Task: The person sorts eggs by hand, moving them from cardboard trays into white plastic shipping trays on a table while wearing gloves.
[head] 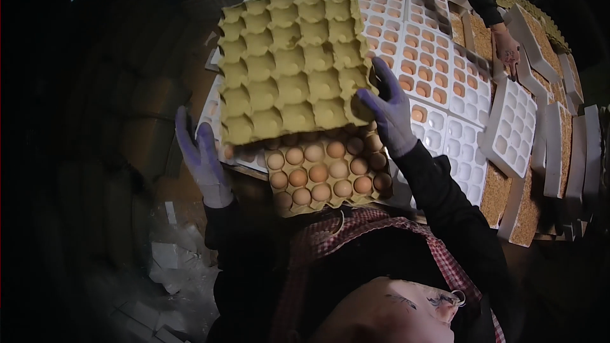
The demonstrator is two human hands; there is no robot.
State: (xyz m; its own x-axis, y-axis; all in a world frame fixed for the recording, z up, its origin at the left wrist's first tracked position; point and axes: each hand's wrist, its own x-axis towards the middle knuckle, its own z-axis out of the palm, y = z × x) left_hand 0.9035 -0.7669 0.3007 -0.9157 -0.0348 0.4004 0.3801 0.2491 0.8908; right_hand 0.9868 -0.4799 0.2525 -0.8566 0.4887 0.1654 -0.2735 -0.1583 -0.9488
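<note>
An empty yellow-green pulp egg tray (pixel 295 66) is raised and tilted in front of me. My right hand (pixel 391 109), in a grey and purple glove, grips its right edge. My left hand (pixel 202 157), gloved alike, stands just off the tray's lower left side with fingers apart and nothing in it. Below the raised tray, close to my body, lies another pulp tray filled with brown eggs (pixel 318 173), its far rows partly hidden. Beyond and to the right, white foam egg boxes (pixel 425 64) hold eggs in many of their cells. Some nearer foam cells (pixel 464 152) hold no eggs.
A co-worker's hand (pixel 507 50) reaches down at the upper right, by a tilted white foam tray (pixel 512 124). Foam pieces with a grainy brown filling (pixel 498 195) line the right side. More pulp trays (pixel 519 2) lie at the far right. Clear plastic wrap (pixel 186 267) lies at the lower left.
</note>
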